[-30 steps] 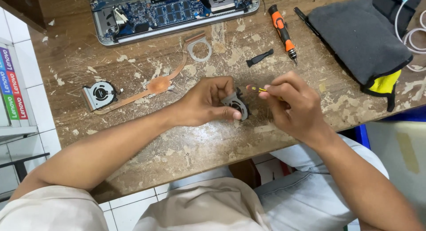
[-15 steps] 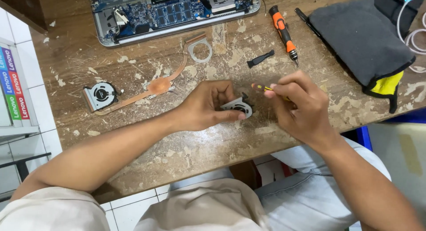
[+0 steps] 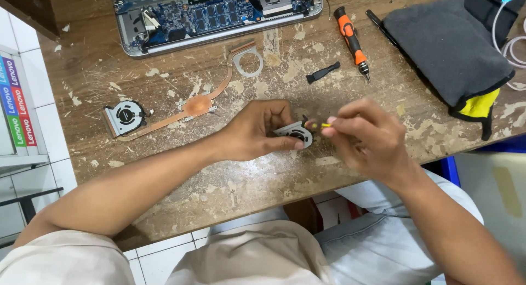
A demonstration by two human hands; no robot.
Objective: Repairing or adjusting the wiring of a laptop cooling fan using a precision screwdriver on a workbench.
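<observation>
My left hand (image 3: pixel 257 132) grips a small grey laptop cooling fan (image 3: pixel 296 134) and holds it tilted just above the worn wooden table (image 3: pixel 230 181). My right hand (image 3: pixel 367 140) pinches a thin yellow-tipped tool (image 3: pixel 320 124) whose tip points at the fan's right edge. Both hands meet near the middle of the table. Most of the fan is hidden behind my left fingers.
An opened laptop (image 3: pixel 213 13) with its blue board bare lies at the top. A second fan (image 3: pixel 125 116) on a copper heat pipe (image 3: pixel 197 105) lies left. An orange screwdriver (image 3: pixel 352 38), a black pry piece (image 3: pixel 323 73), a metal ring (image 3: pixel 249 60) and a grey-yellow pouch (image 3: pixel 449 49) lie right.
My left hand has turned the fan, showing more of its face. My right hand has shifted slightly with the yellow-tipped tool, still close to the fan.
</observation>
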